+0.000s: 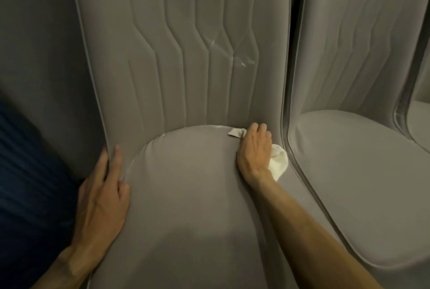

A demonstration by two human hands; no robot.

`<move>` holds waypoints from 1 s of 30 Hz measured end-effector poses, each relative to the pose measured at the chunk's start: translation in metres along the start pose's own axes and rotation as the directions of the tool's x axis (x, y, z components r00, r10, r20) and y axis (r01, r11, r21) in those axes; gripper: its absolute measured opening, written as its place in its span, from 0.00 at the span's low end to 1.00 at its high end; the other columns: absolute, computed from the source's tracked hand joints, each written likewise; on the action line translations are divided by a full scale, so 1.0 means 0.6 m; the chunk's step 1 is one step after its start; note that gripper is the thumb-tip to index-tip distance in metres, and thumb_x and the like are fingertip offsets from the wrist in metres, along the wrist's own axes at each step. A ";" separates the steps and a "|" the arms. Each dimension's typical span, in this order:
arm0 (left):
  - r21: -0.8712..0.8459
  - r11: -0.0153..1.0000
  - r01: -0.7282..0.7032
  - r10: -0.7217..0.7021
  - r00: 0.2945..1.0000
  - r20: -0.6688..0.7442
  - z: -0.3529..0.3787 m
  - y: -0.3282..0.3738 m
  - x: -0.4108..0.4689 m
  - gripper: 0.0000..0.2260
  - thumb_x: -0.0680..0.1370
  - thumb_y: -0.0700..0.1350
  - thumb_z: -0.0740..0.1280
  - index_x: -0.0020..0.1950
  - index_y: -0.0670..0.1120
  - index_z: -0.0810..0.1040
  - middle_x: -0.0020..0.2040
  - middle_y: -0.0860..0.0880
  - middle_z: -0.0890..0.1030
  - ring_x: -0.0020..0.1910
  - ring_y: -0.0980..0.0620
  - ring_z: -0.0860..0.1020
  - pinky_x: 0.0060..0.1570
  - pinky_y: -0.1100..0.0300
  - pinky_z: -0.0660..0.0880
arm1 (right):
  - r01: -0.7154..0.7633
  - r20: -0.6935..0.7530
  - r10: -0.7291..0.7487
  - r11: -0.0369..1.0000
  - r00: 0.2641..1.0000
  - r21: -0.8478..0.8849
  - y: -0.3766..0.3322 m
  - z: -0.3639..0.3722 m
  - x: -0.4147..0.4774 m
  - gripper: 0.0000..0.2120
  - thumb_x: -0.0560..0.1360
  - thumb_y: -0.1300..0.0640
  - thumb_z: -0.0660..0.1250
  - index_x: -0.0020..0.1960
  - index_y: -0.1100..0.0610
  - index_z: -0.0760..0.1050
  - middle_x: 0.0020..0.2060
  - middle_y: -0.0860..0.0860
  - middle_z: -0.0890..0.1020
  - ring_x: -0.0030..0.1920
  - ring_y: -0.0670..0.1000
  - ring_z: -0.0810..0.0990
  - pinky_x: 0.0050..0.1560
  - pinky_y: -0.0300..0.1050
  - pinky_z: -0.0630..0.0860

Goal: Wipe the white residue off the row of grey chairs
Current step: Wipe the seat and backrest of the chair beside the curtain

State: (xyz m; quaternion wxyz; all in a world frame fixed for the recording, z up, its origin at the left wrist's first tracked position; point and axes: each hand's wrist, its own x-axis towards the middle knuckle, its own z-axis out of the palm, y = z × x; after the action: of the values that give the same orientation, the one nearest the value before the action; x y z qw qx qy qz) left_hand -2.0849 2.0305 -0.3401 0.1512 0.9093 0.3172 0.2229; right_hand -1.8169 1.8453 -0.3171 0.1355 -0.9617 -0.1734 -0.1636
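Nearest me is the grey seat [186, 207] of the middle chair, a rounded cushion. On the seat's left edge the left hand [102, 198] lies flat with its fingers straight and relaxed, holding nothing. Its fingertips rest against the side wing that curves up beside the seat. Left of the seat, past that hand, there is a dark blue shape [28, 172] that I cannot make out.

At the seat's back right corner the right hand [254, 149] has its fingers curled over a white cloth [280, 160]. It presses the cloth into the crease where the seat meets the backrest [162, 56]. One cloth end pokes out left of the knuckles and a larger fold bulges out on the right.

A thin pale line runs along the seat's back and left rim. Above the seat, white residue [232, 56] streaks the backrest's quilted ribs, right of centre and well above the cloth.

Right of the seat stands a second chair [360, 172].
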 end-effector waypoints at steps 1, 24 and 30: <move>0.000 1.000 0.006 -0.006 1.000 0.004 0.002 -0.001 0.000 0.33 0.81 0.36 0.64 0.84 0.44 0.57 0.83 0.39 0.58 0.74 0.32 0.69 0.70 0.35 0.69 | 0.002 0.004 -0.002 1.000 1.000 -0.002 -0.015 0.007 0.011 0.10 0.82 0.64 0.52 0.59 0.59 0.69 0.58 0.58 0.73 0.55 0.59 0.74 0.57 0.50 0.68; 0.099 0.990 0.104 -0.112 0.991 0.080 -0.016 0.013 0.000 0.32 0.85 0.46 0.58 0.82 0.62 0.42 0.85 0.54 0.46 0.77 0.40 0.67 0.76 0.47 0.64 | 0.529 0.149 -0.678 0.675 0.720 0.515 -0.148 0.026 0.027 0.13 0.75 0.61 0.67 0.60 0.57 0.76 0.58 0.56 0.76 0.59 0.60 0.75 0.61 0.54 0.69; 0.126 0.989 0.082 -0.093 0.993 0.079 -0.007 0.011 0.001 0.28 0.85 0.50 0.48 0.84 0.58 0.42 0.86 0.53 0.47 0.73 0.42 0.69 0.73 0.50 0.65 | 0.296 0.148 -0.394 0.848 0.907 0.439 -0.145 0.052 0.044 0.15 0.77 0.62 0.61 0.63 0.57 0.73 0.60 0.56 0.74 0.58 0.59 0.75 0.60 0.51 0.67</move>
State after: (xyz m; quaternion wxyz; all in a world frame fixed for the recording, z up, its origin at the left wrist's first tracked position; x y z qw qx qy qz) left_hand -2.0832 2.0267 -0.3339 0.1179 0.9107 0.3633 0.1574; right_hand -1.8182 1.9412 -0.3184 0.2791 -0.8773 -0.3891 -0.0319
